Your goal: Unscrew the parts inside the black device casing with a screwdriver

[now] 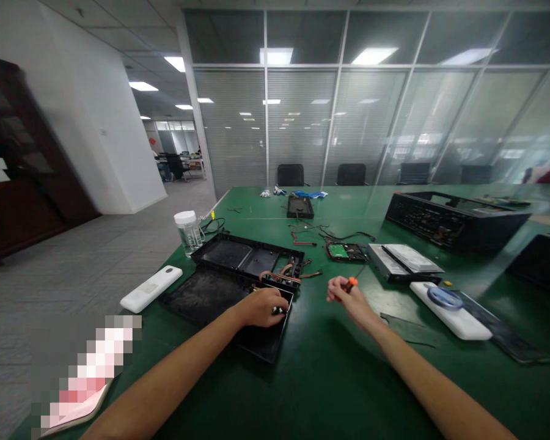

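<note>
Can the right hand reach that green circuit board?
Probably yes: the right hand is just this side of the green circuit board, with bare tabletop between them, though it holds a screwdriver.

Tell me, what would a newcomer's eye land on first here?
An orange-handled screwdriver in the right hand stands out above the green table. The left hand is at an opened black case with brown wires spilling from it. A bulky black computer chassis sits back right.
</note>
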Tool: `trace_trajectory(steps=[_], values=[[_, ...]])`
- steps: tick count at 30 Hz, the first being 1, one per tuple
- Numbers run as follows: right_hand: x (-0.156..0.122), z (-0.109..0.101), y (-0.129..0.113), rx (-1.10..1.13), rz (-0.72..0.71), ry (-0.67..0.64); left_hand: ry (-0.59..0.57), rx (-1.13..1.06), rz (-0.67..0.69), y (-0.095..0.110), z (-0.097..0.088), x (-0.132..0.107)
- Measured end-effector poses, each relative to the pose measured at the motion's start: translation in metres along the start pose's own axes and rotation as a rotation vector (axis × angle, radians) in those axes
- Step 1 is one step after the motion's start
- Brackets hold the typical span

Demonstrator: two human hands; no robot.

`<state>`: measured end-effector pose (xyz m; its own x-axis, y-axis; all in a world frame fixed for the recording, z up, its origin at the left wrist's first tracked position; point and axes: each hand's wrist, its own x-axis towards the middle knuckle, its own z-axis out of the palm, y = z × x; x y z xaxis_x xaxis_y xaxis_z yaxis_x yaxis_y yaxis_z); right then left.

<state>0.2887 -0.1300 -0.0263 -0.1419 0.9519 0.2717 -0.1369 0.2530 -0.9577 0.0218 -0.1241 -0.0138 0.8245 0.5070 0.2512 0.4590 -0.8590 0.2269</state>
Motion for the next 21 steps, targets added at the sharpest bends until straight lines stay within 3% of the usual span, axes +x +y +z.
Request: trace_trajectory(steps=[3, 6, 8, 11, 14, 16, 21], values=[[-0.026, 0.035, -0.02, -0.455, -0.187, -0.257, 0.074, 0.025, -0.013, -0.004, -0.013, 0.002], [-0.058, 0.072, -0.035, -0.805, -0.345, -0.693, 0.153, 0.068, -0.113, -0.021, -0.03, 0.004], [-0.075, 0.09, -0.038, -1.046, -0.427, -0.802, 0.191, 0.102, -0.21, -0.038, -0.04, 0.005], [-0.094, 0.099, -0.033, -1.3, -0.458, -0.749, 0.1, 0.174, -0.308, -0.067, -0.048, 0.004], [-0.114, 0.09, -0.022, -1.424, -0.462, -0.647, -0.2, 0.204, -0.384, -0.088, -0.05, 0.005], [-0.129, 0.08, -0.016, -1.476, -0.469, -0.556, -0.337, 0.224, -0.395, -0.094, -0.048, 0.009], [-0.157, 0.067, -0.012, -1.457, -0.413, -0.42, -0.329, 0.374, -0.182, -0.086, -0.045, 0.019]])
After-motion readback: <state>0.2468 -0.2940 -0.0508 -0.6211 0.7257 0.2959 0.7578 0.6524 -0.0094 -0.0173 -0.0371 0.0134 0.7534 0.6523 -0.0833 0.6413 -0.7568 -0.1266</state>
